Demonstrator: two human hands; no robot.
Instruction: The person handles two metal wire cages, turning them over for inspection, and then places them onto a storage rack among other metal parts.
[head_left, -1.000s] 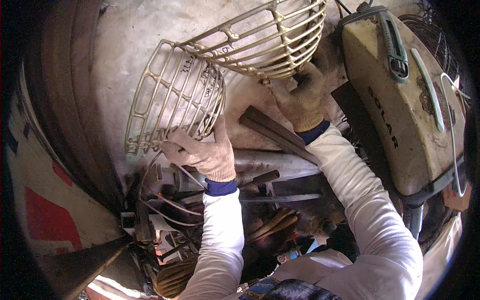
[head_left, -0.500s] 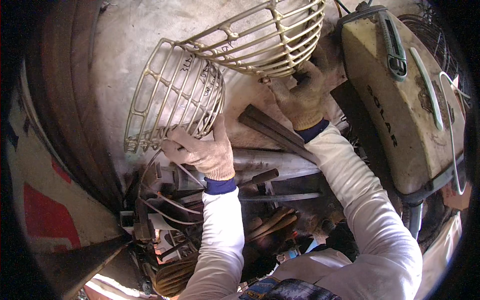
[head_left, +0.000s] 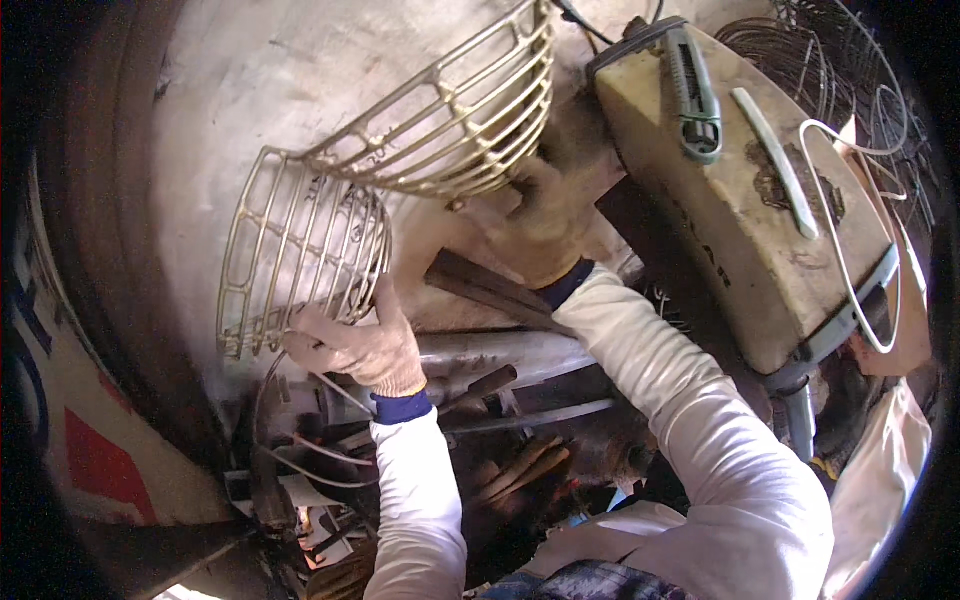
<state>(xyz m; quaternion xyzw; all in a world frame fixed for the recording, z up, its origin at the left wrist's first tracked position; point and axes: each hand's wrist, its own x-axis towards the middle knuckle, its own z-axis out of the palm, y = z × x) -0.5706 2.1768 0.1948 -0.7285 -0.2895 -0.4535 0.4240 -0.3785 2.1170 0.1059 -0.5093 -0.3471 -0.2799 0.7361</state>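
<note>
Two curved, cage-like frames of brass-coloured metal bars stand with their edges meeting on a pale, stained surface. Around the lower edge of the smaller metal cage (head_left: 290,234), at the left, my gloved left hand (head_left: 355,345) is closed, thumb raised along its right side. The larger metal cage (head_left: 436,95) slants up to the right. My gloved right hand (head_left: 540,230) is at that cage's lower right end, smeared by motion. Its fingers are blurred and partly in shadow, so their grip does not show. Dark handwriting marks the surface behind the bars.
A dirty cream machine housing (head_left: 745,190) with a handle and white cable stands at the right. Below the cages lie a dark metal bar (head_left: 480,285) and a grey pipe (head_left: 500,355). Coiled wire (head_left: 790,60) fills the far right; a dark curved wall (head_left: 110,250) borders the left.
The whole view has shifted, so cages, hands and machine appear farther left and lower. My left hand keeps its hold on the smaller cage. My right hand has become blurred beside the larger one.
</note>
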